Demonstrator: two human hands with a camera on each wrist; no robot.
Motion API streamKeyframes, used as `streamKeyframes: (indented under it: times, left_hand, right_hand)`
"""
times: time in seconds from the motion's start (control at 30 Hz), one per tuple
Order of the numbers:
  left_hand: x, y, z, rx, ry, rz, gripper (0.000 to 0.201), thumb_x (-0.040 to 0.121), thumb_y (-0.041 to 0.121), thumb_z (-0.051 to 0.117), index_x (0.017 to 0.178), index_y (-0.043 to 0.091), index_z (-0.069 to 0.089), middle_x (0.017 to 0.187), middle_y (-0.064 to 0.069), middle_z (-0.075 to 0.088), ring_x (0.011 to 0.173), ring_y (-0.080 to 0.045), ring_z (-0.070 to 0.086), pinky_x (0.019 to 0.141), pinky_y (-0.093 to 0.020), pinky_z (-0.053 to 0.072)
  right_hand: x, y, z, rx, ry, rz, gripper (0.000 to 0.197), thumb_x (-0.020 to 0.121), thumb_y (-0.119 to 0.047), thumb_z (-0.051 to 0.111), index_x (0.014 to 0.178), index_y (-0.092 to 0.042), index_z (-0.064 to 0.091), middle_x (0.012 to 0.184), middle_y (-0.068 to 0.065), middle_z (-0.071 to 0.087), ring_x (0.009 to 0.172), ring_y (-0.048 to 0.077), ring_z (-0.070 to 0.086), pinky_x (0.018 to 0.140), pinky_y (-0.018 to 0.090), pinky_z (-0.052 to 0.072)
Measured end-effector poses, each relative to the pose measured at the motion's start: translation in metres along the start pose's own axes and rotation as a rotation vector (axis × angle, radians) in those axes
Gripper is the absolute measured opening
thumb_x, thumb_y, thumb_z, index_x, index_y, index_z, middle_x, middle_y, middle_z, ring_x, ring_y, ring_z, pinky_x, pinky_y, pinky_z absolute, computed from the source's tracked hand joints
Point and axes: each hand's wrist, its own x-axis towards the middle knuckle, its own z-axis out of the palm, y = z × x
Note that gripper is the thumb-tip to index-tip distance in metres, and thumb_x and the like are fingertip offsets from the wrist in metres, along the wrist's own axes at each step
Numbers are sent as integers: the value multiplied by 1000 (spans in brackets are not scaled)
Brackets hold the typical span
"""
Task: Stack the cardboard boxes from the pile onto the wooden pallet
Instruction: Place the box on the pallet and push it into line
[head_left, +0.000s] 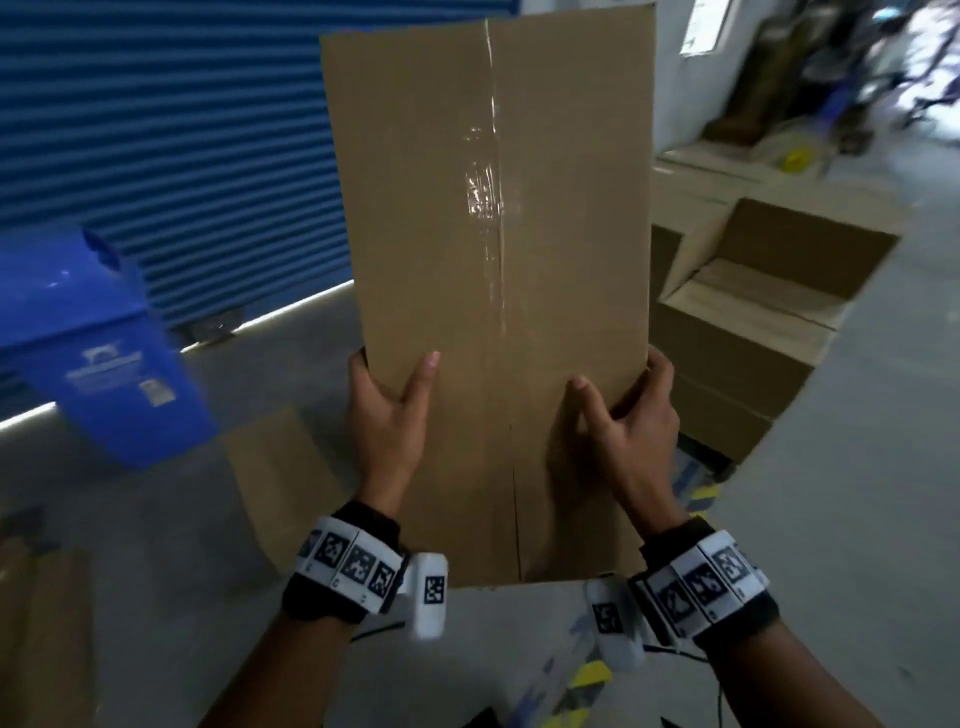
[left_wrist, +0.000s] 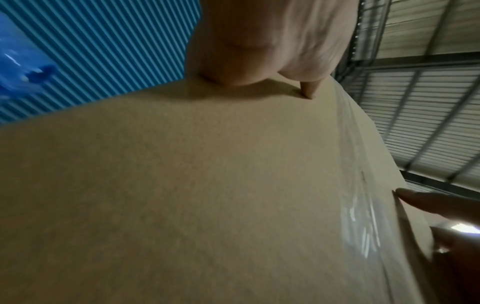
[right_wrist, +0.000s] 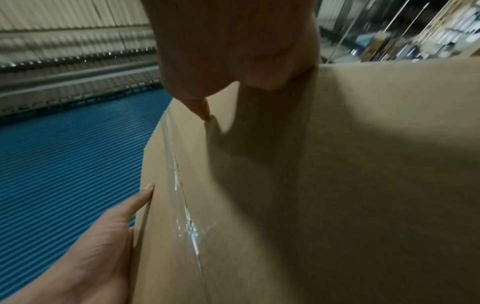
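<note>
I hold a tall brown cardboard box (head_left: 493, 208) upright in front of me, its taped seam running down the face toward me. My left hand (head_left: 389, 410) grips its lower left edge, thumb on the near face and fingers behind. My right hand (head_left: 623, 410) grips the lower right edge the same way. In the left wrist view the box (left_wrist: 207, 185) fills the frame under the left hand (left_wrist: 259, 41). The right wrist view shows the box (right_wrist: 337, 185), the right hand (right_wrist: 233, 41) and the left hand (right_wrist: 91, 246) on its far edge. No pallet is clearly in view.
A pile of cardboard boxes (head_left: 753, 322), one with open flaps, stands to the right on the concrete floor. A blue bin (head_left: 104, 353) sits at the left before a blue roller shutter (head_left: 156, 130). A flat cardboard piece (head_left: 280, 478) lies on the floor below the box.
</note>
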Motion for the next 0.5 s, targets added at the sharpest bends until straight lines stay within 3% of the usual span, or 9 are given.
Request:
streamKeyframes:
  times: [0.17, 0.33, 0.5]
  left_hand:
    - [-40, 26, 127, -38, -127, 53, 50, 89, 33, 74, 131, 22, 50, 107, 22, 60, 89, 24, 58, 70, -1, 46]
    - [-91, 47, 273, -98, -278, 60, 48, 86, 41, 76, 125, 30, 52, 106, 22, 64, 93, 18, 62, 74, -8, 49]
    - [-146, 66, 393, -132, -428, 52, 59, 85, 47, 74, 135, 23, 53, 114, 19, 65, 99, 12, 63, 78, -10, 52]
  right_hand:
    - [38, 43, -115, -28, 146, -1, 78, 81, -52, 71, 144, -24, 34, 125, -15, 50, 113, 7, 53, 91, 26, 46]
    - [70, 97, -250, -97, 302, 17, 77, 76, -55, 67, 138, -15, 44, 121, -6, 60, 105, 9, 58, 79, 0, 39]
    - [93, 138, -362, -146, 394, 88, 71, 80, -45, 72, 136, -12, 44, 120, -4, 60, 105, 12, 60, 83, 18, 48]
